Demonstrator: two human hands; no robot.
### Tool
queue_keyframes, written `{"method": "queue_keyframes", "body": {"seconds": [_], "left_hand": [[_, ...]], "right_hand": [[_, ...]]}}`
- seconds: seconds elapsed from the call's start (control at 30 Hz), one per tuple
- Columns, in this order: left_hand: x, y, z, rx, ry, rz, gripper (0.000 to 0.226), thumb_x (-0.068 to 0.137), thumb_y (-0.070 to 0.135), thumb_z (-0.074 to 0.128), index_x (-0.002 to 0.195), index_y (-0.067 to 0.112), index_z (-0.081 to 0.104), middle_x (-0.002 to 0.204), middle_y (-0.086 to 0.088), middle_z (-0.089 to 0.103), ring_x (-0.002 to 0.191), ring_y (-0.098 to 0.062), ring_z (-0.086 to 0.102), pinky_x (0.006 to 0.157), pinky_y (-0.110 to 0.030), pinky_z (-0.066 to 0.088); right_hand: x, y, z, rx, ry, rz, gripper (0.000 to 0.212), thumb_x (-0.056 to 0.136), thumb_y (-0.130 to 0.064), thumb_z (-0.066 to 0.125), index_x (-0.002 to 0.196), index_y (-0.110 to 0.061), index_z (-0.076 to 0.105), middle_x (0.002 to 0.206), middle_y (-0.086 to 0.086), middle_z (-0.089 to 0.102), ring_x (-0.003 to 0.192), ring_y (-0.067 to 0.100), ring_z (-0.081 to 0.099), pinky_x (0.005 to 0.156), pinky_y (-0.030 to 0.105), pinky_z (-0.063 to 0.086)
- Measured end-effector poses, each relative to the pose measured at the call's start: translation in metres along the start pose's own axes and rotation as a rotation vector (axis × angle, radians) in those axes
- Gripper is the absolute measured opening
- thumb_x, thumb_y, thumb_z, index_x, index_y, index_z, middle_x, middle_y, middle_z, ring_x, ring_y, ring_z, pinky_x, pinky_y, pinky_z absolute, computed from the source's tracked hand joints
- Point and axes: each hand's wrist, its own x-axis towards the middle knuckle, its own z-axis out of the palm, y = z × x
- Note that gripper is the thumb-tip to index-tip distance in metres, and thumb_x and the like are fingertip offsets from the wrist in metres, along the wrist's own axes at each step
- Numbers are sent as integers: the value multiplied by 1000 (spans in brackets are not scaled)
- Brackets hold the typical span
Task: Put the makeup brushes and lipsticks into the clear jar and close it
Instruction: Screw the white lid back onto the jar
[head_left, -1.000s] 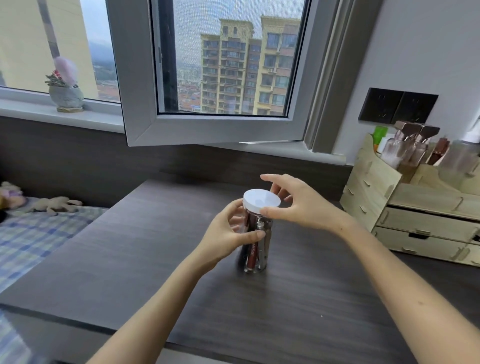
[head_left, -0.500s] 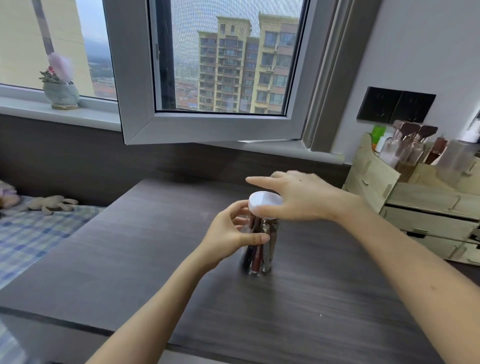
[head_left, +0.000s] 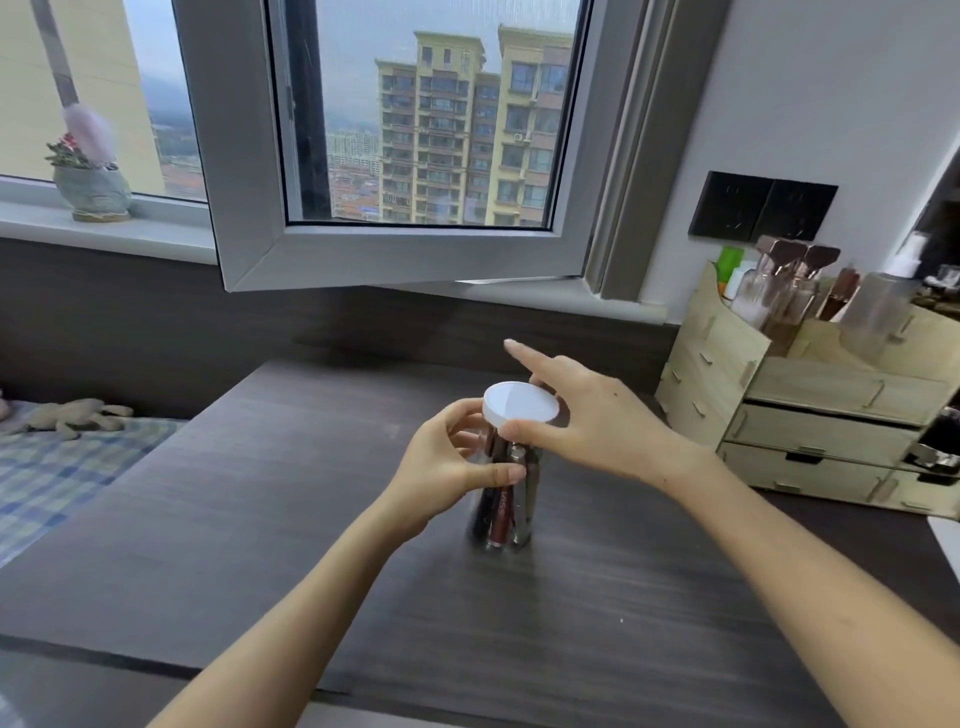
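Here your left hand (head_left: 447, 467) has its grip wrapped around the clear jar (head_left: 506, 499) standing upright on the tabletop (head_left: 260, 519); just beyond, your right hand (head_left: 597, 426) pinches the white lid (head_left: 521, 408) seated on top, index finger raised.

One head-worn wide-angle view looks forward and down from above the near edge of the table (head_left: 260, 519), close enough that both forearms run in from the bottom corners. It faces the window (head_left: 426, 130) and wall; straight lines bow toward the edges, and the far right margin is probably cropped.
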Motion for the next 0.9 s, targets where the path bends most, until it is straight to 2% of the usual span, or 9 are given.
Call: {"method": "queue_keyframes", "body": {"seconds": [0.1,0.17,0.23,0.43,0.53,0.6,0.67,0.77,0.9], "left_hand": [[3,10,5,-88,38,-1,66,52,31,88,111,38,61,112,2,70,104,-19,65,82,-27,53],[7,25,12,-155,18,26,61,54,29,87,108,40,61,109,4,71,103,-16,66,80,-27,55],[15,44,23,-205,-38,78,62,57,27,87,114,34,62,110,1,72,104,-18,68,82,-31,58],[53,104,76,-232,-190,232,76,63,17,84,133,24,53,124,-4,67,117,-21,62,100,-42,52],[72,131,105,-128,-165,389,82,69,15,85,139,27,45,129,2,58,120,-12,55,103,-29,46],[85,146,123,-62,-136,522,77,72,15,82,138,26,43,126,1,56,115,-10,54,100,-18,43],[97,157,138,-11,-170,610,70,77,5,71,138,26,44,127,0,57,116,-8,53,101,-14,39],[118,163,157,152,-232,695,75,76,-14,53,140,24,46,138,-2,54,129,-16,47,112,-33,36],[138,165,184,444,-221,796,81,68,-11,43,140,26,48,142,-1,54,133,-26,44,111,-50,33]], "right_hand": [[-20,21,3,415,36,170,90,69,-67,54,146,-43,15,135,-12,46,108,7,58,89,26,42],[-34,30,5,530,-24,213,94,67,-55,68,145,-43,18,136,-13,46,112,7,57,91,26,47],[-45,34,5,541,-29,201,88,69,-38,79,136,-50,24,125,-20,50,112,5,55,93,29,50],[-61,59,-45,495,363,248,75,66,-23,83,123,-44,40,111,-26,56,103,-14,52,89,22,49],[-64,82,-79,414,549,271,78,64,-17,84,127,-35,42,107,-29,53,95,-23,49,77,9,44],[-65,100,-99,323,656,295,79,66,-16,84,129,-32,40,106,-27,52,92,-14,51,72,5,37],[-64,122,-114,245,742,319,78,67,-16,83,131,-28,39,116,-13,53,103,1,50,78,10,36],[-60,158,-125,228,791,368,81,70,-17,81,136,-22,34,134,-1,50,114,8,45,92,24,36],[-53,196,-124,267,823,421,83,72,-16,80,139,-18,30,139,5,48,117,10,45,96,25,36]]}}
